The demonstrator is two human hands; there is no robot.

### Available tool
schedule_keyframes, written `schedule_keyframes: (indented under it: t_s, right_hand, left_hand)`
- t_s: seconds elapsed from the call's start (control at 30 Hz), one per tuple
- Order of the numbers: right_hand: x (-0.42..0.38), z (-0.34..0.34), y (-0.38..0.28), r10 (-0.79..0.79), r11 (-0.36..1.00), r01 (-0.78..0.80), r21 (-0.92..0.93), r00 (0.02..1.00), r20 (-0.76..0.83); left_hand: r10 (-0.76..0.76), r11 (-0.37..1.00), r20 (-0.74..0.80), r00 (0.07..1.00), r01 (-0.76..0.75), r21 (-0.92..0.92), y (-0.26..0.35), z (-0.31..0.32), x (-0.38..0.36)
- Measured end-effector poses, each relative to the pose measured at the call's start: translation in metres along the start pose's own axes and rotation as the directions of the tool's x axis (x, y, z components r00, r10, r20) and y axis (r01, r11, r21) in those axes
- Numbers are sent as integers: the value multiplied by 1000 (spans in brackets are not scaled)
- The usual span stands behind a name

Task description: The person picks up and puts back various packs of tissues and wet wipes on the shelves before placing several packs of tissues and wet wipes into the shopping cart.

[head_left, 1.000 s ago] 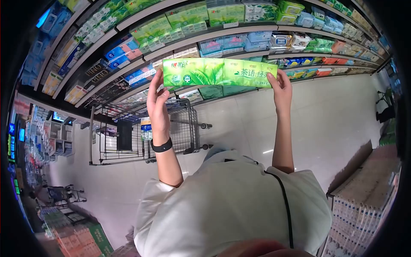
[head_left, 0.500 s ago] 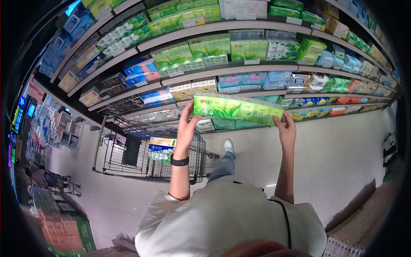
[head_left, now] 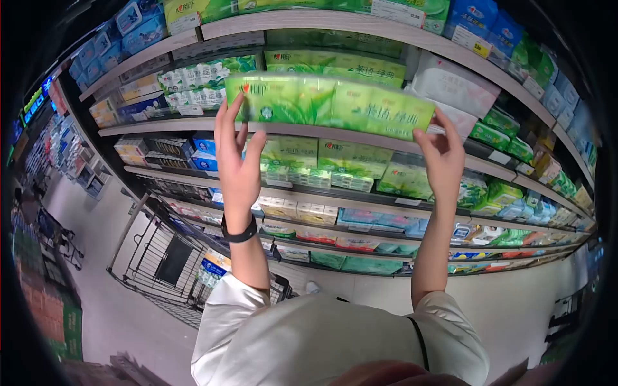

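A long green multi-pack of tissues is held up level in front of the shelves. My left hand, with a black band on the wrist, is at the pack's left end. Its fingers lie on that end while the thumb stands out below. At the opposite end, my right hand pinches the lower right corner between thumb and fingers. Similar green tissue packs sit on the shelf just behind the held one, partly covered by it.
A wire shopping cart stands at the lower left, with a tissue pack in it. Shelf edges run across above and below my hands. White and pink packs are beside my right hand.
Both hands have lifted the green tissue pack from below up to the height of an upper shelf, closer to the packs there. The view has tilted upward, and the cart sits lower in it.
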State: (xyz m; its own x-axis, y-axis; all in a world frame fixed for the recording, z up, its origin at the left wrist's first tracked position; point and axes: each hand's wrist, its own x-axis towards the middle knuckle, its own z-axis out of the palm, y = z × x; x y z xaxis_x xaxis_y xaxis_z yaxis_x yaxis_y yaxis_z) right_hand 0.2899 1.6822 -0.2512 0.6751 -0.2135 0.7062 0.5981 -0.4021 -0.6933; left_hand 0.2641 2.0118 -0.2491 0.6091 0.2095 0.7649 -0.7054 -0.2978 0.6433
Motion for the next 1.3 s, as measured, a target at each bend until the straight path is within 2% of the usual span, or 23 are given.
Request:
schedule_keyframes:
  t_s: [0.03, 0.07, 0.1, 0.13, 0.17, 0.23, 0.27, 0.4, 0.57, 0.63, 0.67, 0.7, 0.77, 0.83, 0.9, 0.97, 1.03, 1.1, 1.17, 1.2, 1.23, 1.27, 1.3]
  right_hand:
    - [23, 15, 1, -20, 999, 21, 28, 999, -38]
    - [42, 30, 6, -12, 999, 13, 37, 999, -32]
    - [58, 43, 11, -51, 997, 47, -58, 997, -62]
    - [66, 52, 16, -93, 985, 78, -153, 992, -89]
    - [65, 57, 26, -83, 987, 71, -143, 993, -84]
    - [65, 68, 46, -60, 989, 53, -135, 997, -51]
    - [60, 69, 51, -64, 993, 58, -107, 996, -62]
    - [22, 50, 70, -101, 995, 102, 12, 992, -74]
    - [-58, -3, 151, 42, 967, -43, 250, 999, 7]
    - [-91, -25, 169, 112, 946, -127, 298, 991, 70]
    - [-107, -37, 178, 203, 939, -230, 255, 971, 126]
    - [-124, -46, 188, 288, 924, -322, 204, 940, 182]
    - [-166, -57, 215, 309, 898, -367, 243, 919, 245]
    - [-212, -67, 238, 361, 871, -448, 203, 863, 353]
    - [-259, -72, 248, 437, 830, -543, 131, 778, 452]
    - [-296, -73, 253, 467, 771, -629, 103, 667, 580]
    - [-329, -59, 254, 418, 758, -638, 137, 636, 648]
    - [-348, -39, 243, 308, 819, -572, 51, 512, 802]
    - [-340, -16, 199, 130, 882, -468, 62, 367, 921]
    - [-334, -2, 178, 62, 892, -445, 73, 282, 957]
    - [-333, 13, 160, -3, 901, -424, 87, 193, 981]
    - [-336, 28, 147, -15, 908, -409, 90, 184, 983]
    - [-342, 45, 135, -53, 910, -400, 105, 139, 989]
  left_hand:
    - [71, 996, -13, 997, -70, 47, -10, 13, 19]
    - [148, 965, -15, 989, -141, 223, -24, 25, 36]
    - [221, 898, 0, 975, -203, 391, -39, 38, 50]
    - [224, 887, -1, 975, -203, 415, -57, 52, 58]
    - [219, 882, 3, 976, -199, 426, -74, 59, 57]
    - [201, 640, 210, 957, -290, 712, -106, 71, 61]
    - [185, 703, 224, 957, -288, 650, -115, 78, 59]
    - [139, 670, 194, 971, -236, 704, -117, 89, 52]
    - [117, 676, 271, 955, -277, 683, -103, 69, 47]
    - [-39, 828, 263, 964, -116, 548, -81, 55, 17]
    - [-41, 839, 286, 957, -122, 530, -74, 47, -4]
    - [-165, 867, 262, 951, 13, 498, -67, 39, -35]
    - [-334, 878, 218, 917, 218, 427, -67, 18, -115]
    - [-703, 660, 87, 706, 603, 448, -79, -14, -225]
    - [-793, 427, 9, 610, 545, 721, -94, -66, -373]
    - [-926, 197, -36, 376, 562, 804, -39, -95, -475]
    - [-976, 85, -104, 192, 773, 628, 25, -111, -546]
    - [-982, -8, -176, 62, 927, 374, 83, -124, -590]
    - [-941, -139, -334, -57, 964, 226, 120, -138, -628]
    - [-940, -133, -337, -58, 970, 203, 129, -142, -641]
    - [-905, -217, -421, -60, 916, 337, 135, -147, -653]
    - [-865, -308, -500, -47, 836, 455, 138, -151, -662]
    - [-863, -302, -503, -48, 847, 438, 137, -153, -664]
